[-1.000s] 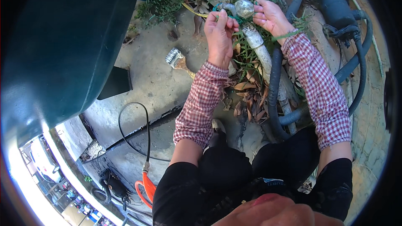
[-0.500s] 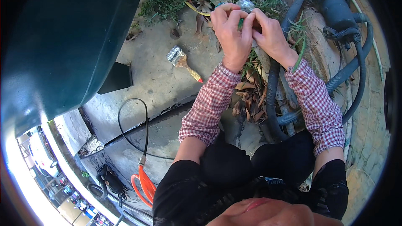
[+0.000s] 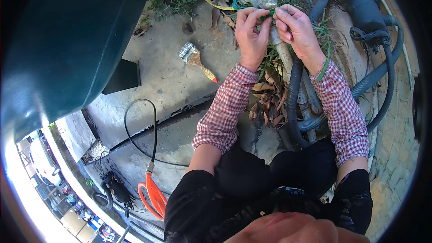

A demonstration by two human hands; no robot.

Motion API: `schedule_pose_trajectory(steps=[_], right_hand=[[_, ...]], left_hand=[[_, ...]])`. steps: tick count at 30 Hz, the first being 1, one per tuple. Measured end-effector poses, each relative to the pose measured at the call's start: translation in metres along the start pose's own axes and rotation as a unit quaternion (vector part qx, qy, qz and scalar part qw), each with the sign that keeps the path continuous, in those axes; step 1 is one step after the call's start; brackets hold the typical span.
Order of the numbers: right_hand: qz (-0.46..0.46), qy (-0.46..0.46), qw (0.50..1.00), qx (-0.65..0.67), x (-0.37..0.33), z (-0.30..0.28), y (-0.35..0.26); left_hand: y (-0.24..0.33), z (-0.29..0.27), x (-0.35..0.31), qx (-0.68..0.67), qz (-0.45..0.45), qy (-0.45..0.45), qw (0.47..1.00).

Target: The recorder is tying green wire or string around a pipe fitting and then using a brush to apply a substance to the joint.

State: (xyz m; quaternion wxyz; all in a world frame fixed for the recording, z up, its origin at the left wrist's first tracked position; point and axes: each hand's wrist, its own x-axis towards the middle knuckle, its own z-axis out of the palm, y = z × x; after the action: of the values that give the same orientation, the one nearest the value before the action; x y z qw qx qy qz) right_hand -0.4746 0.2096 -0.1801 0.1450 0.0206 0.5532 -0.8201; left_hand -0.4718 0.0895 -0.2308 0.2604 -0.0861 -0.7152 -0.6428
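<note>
My left hand (image 3: 252, 36) and my right hand (image 3: 297, 29) meet at the top of the view, both closed with thumb and fingers pinched together. Between their fingertips shows a small thin green strip (image 3: 272, 13); its exact kind is too small to make out. Just beyond the fingertips is a shiny silver rounded pipe fitting (image 3: 267, 1), with a pale loop above it. A whitish pipe (image 3: 282, 54) runs down from beneath my hands. On the concrete to the left lies a paintbrush (image 3: 197, 61) with silver-coated bristles and a red-tipped handle.
A large dark green tank (image 3: 67, 40) fills the left. Black ribbed hoses (image 3: 294, 94) and a black pump (image 3: 363, 15) stand at the right. Orange hose (image 3: 154, 195) and black cable (image 3: 155, 130) lie lower left. Dry leaves (image 3: 267, 103) and plants surround the pipes.
My hands have drawn slightly apart and toward me, uncovering more of the silver fitting. The green strip now shows between my fingertips. The paintbrush lies as before.
</note>
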Motion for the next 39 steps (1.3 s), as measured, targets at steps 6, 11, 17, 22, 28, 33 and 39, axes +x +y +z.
schedule_pose_trajectory(steps=[6, 11, 17, 22, 28, 33, 39], right_hand=[[-0.024, -0.004, 0.996, -0.083, -0.001, 0.005, 0.000], [-0.017, 0.003, 1.000, 0.007, 0.001, 0.002, -0.001], [-0.155, 0.012, 0.974, -0.162, -0.006, 0.010, -0.011], [-0.248, -0.004, 0.893, -0.375, 0.000, 0.030, -0.024], [-0.380, -0.062, 0.755, -0.531, 0.010, 0.043, 0.004], [-0.423, -0.081, 0.726, -0.536, 0.012, 0.019, -0.030], [-0.368, -0.181, 0.581, -0.703, 0.031, 0.003, -0.035]], left_hand=[[0.002, 0.009, -0.001, 0.005, 0.024, 0.050, 0.998], [-0.009, 0.007, -0.001, -0.151, -0.086, 0.070, 0.982], [-0.004, -0.008, 0.012, -0.277, -0.184, -0.024, 0.943], [-0.006, -0.013, 0.016, -0.241, -0.150, -0.087, 0.955], [-0.027, -0.010, 0.000, -0.043, 0.021, -0.019, 0.999], [-0.018, -0.008, 0.004, -0.151, -0.087, -0.024, 0.984], [-0.015, -0.014, 0.005, -0.140, -0.059, -0.031, 0.988]])
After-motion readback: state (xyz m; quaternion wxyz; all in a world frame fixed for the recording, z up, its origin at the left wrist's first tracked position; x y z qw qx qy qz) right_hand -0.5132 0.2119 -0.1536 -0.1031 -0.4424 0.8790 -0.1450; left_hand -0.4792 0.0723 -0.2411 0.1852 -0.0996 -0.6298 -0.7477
